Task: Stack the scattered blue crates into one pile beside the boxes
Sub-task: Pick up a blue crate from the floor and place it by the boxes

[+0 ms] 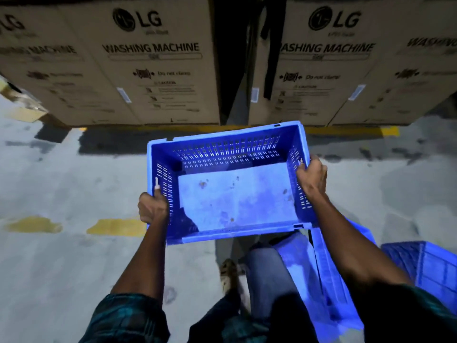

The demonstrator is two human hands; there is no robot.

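Looking down from the head camera, I see the blue crate (230, 184) carried off the floor between both hands, open side up, in front of 2 cardboard boxes (138, 60). My left hand (153, 206) is wrapped over the rim of its left short wall, near the closer corner; my right hand (312, 175) is clamped over the rim of the right short wall. 2 more blue crates (420, 263) lie low at right, beside my leg (269, 276).

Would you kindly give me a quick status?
Left hand, right hand grip empty blue plastic crate, held off floor. More crates lower right. Path clear.
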